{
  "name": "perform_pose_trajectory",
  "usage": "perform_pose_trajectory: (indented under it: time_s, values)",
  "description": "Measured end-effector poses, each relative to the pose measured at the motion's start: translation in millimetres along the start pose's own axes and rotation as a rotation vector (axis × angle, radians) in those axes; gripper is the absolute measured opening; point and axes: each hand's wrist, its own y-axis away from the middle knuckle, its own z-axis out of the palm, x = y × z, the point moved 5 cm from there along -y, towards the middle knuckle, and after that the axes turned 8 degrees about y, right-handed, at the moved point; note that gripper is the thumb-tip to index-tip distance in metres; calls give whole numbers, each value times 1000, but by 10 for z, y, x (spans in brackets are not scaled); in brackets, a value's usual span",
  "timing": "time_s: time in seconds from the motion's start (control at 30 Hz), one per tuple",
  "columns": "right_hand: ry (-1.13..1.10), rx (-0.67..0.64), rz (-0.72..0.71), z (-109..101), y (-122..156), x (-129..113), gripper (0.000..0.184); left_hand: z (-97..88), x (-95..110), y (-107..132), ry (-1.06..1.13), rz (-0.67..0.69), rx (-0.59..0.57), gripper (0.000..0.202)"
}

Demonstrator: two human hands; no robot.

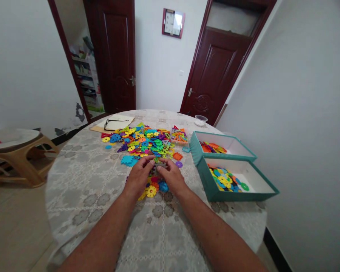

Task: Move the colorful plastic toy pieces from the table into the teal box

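Note:
My left hand (138,175) and my right hand (172,176) meet over the middle of the table, fingers curled and thumbs facing each other. Between them they grip a small dark grey toothed plastic piece (155,168), partly covered by the fingers. A bit of green shows at the fingertips, and I cannot tell whether it is joined on. Closer to me lie several flower-shaped plastic discs, among them a yellow disc (151,191) and a blue disc (163,186). Beyond the hands spreads a large heap of colourful plastic discs (147,140).
Right of the heap stands a clear tray of pieces (179,142). A teal two-part box (212,190) holds more discs. Glasses (105,124) rest on paper (121,124) at the back left. A clear bowl (201,120) sits at the far edge; a stool (25,158) stands left.

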Motion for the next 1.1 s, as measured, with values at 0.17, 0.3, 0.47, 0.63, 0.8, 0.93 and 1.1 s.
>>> perform_pose_trajectory:
  time_s: [0.17,0.3,0.47,0.63,0.8,0.93,1.1]
  values:
    - [107,-41,-112,112,91,-100,39,46,113,77,-130,61,-34,38]
    - [171,-11,-101,67,89,-163,36,92,146,94,-132,108,-102,44]
    - [401,16,-103,-243,70,-483,21,159,125,102,-49,125,-191,48]
    - [600,64,-83,-1050,-86,-950,30,-1,55,7,227,101,-41,48]
    - [1155,388,-78,-2068,-512,-1067,32,-375,87,-87,249,210,326,45]
    - [1368,416,43,-2516,-820,-818,39,-503,79,-111,280,246,446,45]
    - [1392,404,73,-2669,-928,-660,44,-551,34,-129,262,270,499,48]
